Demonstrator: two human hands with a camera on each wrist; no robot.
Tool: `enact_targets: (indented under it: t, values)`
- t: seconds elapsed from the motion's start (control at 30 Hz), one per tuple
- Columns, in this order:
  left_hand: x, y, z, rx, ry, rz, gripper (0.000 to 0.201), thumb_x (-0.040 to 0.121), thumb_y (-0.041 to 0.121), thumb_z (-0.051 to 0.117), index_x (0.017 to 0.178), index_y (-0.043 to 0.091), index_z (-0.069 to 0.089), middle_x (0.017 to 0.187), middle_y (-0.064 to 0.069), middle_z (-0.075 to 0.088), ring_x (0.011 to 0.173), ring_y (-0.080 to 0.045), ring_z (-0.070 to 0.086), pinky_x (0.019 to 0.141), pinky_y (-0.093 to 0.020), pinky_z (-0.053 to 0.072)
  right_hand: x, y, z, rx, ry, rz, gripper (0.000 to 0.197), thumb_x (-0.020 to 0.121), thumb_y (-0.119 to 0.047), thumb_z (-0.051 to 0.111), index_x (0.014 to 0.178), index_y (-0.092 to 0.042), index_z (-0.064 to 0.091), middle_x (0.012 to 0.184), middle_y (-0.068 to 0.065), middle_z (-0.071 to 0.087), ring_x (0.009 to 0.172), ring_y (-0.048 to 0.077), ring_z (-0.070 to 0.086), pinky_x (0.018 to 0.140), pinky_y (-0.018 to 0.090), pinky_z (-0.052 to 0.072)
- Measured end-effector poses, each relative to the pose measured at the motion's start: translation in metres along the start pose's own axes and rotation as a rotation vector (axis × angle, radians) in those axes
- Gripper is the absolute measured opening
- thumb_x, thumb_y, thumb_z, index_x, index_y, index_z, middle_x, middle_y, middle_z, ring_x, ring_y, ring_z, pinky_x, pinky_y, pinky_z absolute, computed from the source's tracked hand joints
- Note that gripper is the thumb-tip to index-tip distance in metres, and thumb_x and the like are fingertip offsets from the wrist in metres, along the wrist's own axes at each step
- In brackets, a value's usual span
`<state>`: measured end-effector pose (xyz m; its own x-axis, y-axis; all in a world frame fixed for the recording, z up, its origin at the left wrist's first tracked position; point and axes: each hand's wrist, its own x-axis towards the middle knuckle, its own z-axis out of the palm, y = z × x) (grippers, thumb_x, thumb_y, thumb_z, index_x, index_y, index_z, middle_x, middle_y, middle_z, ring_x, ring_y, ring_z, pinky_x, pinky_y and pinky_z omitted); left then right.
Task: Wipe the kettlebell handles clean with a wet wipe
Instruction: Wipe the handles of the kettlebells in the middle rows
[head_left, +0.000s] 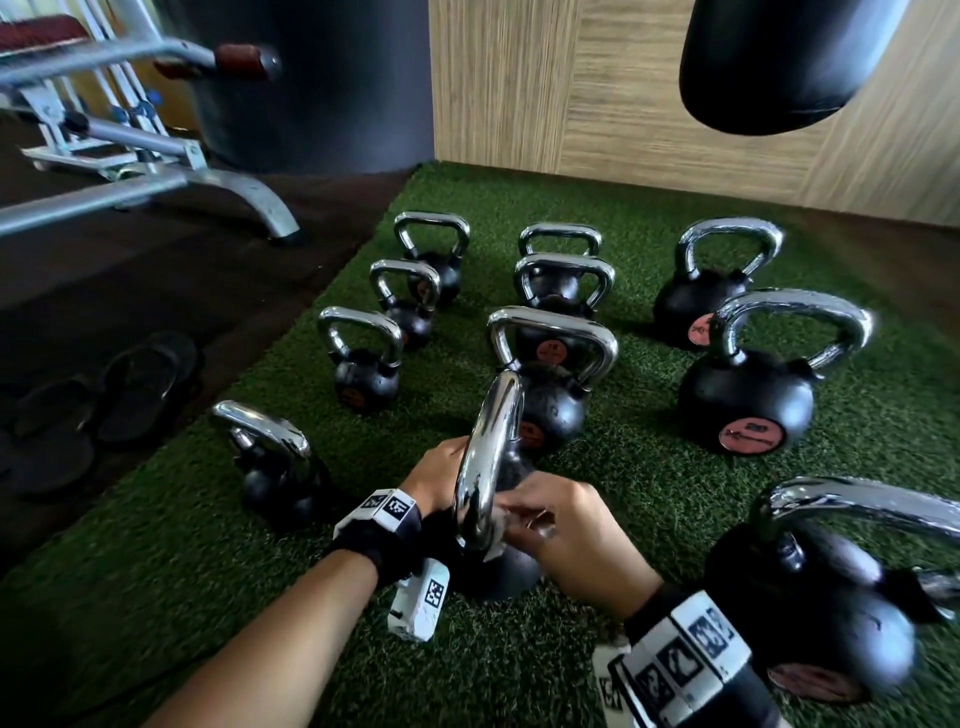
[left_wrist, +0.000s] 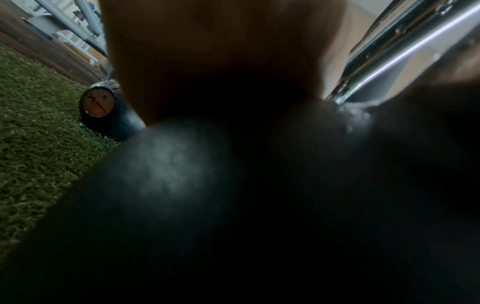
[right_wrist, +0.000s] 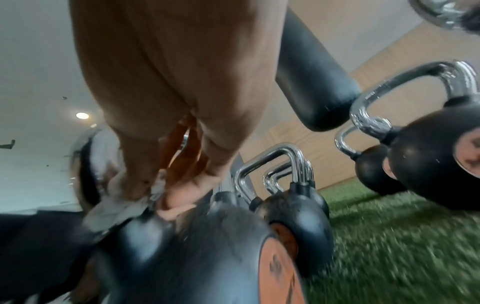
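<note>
Floor: green artificial turf mat (head_left: 649, 218), dark flooring (head_left: 156, 291) alongside.
Walls: pale wood-grain panelling (head_left: 623, 104).
Room: black hanging punching bag (head_left: 779, 67), grey metal bench frame (head_left: 130, 171), black sandals (head_left: 119, 395).
Kettlebells: black round-bodied, chrome-handled, in rows on turf; nearest kettlebell (head_left: 493, 519) between both hands.
Right hand (head_left: 566, 540): fingers (right_wrist: 182, 195) pinching crumpled white wet wipe (right_wrist: 116, 209) at handle base.
Left hand (head_left: 436, 478): behind handle; fingers hidden, cannot tell.

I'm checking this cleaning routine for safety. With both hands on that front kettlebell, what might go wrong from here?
1. The right hand pinches the wet wipe low on the chrome handle, by the ball; fingers might get caught there if the kettlebell rolls.
2. The left hand steadies it alone on soft artificial turf; it may tip.
3. Neighbouring kettlebells stand close, so knuckles may knock them.
</note>
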<state>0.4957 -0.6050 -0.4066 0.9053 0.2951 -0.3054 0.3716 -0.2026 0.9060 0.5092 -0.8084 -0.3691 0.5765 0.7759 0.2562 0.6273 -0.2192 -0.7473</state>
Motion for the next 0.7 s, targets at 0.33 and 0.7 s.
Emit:
enact_targets:
  t: [0.33,0.7]
  values:
    - [-0.001,0.003,0.0,0.003,0.035,0.069,0.026,0.105,0.007,0.049,0.098,0.008,0.074,0.12,-0.038,0.064,0.072,-0.018,0.058,0.08,-0.042,0.051,0.05,-0.011,-0.027,0.011,-0.448,-0.005,0.022,0.092,-0.005,0.067,0.092,-0.025,0.077,0.092,-0.029,0.066,0.085,-0.014,0.063,0.075,0.006,0.048]
    - [-0.008,0.013,0.003,-0.142,-0.009,-0.059,0.02,0.075,0.029,0.053,0.067,0.016,0.065,0.06,-0.004,0.053,0.067,-0.017,0.052,0.078,-0.041,0.043,0.044,0.01,-0.012,0.709,-0.417,0.172,0.026,0.089,0.013,0.062,0.114,0.017,0.064,0.114,0.033,0.068,0.102,0.032,0.064,0.098,0.046,0.05]
